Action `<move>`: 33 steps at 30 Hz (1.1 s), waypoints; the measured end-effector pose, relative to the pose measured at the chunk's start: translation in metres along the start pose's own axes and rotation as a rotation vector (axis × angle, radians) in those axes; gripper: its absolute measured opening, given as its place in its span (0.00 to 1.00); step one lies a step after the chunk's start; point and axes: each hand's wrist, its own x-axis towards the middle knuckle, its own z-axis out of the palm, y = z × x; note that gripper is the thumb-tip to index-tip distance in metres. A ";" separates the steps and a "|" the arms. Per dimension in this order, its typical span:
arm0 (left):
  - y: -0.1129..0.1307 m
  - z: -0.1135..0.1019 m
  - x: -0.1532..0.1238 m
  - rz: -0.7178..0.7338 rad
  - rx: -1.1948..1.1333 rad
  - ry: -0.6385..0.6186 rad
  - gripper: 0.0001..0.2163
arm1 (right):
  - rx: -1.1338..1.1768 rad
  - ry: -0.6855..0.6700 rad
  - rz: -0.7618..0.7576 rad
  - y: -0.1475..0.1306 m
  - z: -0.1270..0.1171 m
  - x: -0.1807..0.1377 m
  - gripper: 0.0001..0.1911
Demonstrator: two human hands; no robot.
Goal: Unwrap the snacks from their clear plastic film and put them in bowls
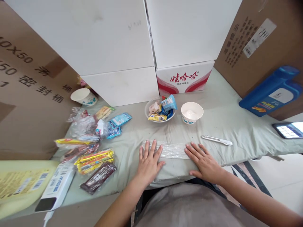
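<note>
A clear, crinkled plastic wrapper [175,150] lies flattened along the front of the cloth-covered surface [151,171]. My left hand [149,162] rests flat on its left end, fingers spread. On the right end lies my right hand [203,162], also flat, with its fingers apart. Beyond them stands a clear plastic bowl [147,110] holding several small packaged snacks [158,117]. To its right is a white paper bowl [192,117] with something white inside. A white utility knife [217,139] lies just beyond my right hand.
Wrapped snacks [94,160] and crumpled plastic [84,123] are piled left, near another paper bowl [84,97] and a white power bank-like device [58,186]. White boxes [118,37] wall off the back. A blue bottle [272,91] and a phone [289,130] are at right.
</note>
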 end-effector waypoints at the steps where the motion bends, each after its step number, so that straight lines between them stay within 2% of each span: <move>1: 0.008 -0.004 -0.002 -0.034 -0.022 0.015 0.23 | -0.003 0.011 -0.004 -0.002 -0.001 -0.010 0.42; 3: 0.030 -0.009 -0.003 -0.022 -0.134 0.006 0.19 | 0.005 0.040 0.009 -0.007 -0.001 -0.026 0.32; 6: 0.061 -0.010 0.000 0.165 -0.320 -0.063 0.18 | 0.058 0.096 0.069 -0.013 -0.002 -0.037 0.24; 8: 0.070 -0.008 0.002 0.272 -0.359 -0.100 0.19 | 0.115 0.123 0.063 -0.016 -0.008 -0.040 0.20; 12: 0.066 -0.005 -0.005 0.341 -0.415 -0.141 0.19 | 0.235 0.133 -0.064 -0.019 -0.038 -0.037 0.14; 15: 0.057 -0.007 -0.014 0.380 -0.551 -0.171 0.19 | 0.419 0.064 -0.162 -0.022 -0.062 -0.020 0.14; 18: 0.050 -0.007 -0.022 0.314 -0.789 -0.201 0.33 | 0.569 -0.006 -0.103 -0.020 -0.070 0.015 0.14; 21: 0.047 -0.004 -0.024 0.146 -1.007 -0.222 0.47 | 0.635 0.007 0.100 -0.012 -0.059 0.061 0.13; 24: 0.044 -0.002 -0.021 0.063 -1.090 -0.246 0.49 | 0.726 0.007 0.338 -0.003 -0.037 0.104 0.13; 27: 0.043 -0.005 -0.016 0.007 -1.053 -0.261 0.41 | 0.647 0.028 0.511 0.001 -0.014 0.129 0.14; 30: 0.044 -0.009 -0.011 0.005 -0.983 -0.277 0.28 | 0.571 0.041 0.548 0.004 0.001 0.135 0.15; 33: 0.048 -0.009 -0.009 0.024 -0.911 -0.277 0.24 | 0.564 0.039 0.558 0.006 0.006 0.133 0.15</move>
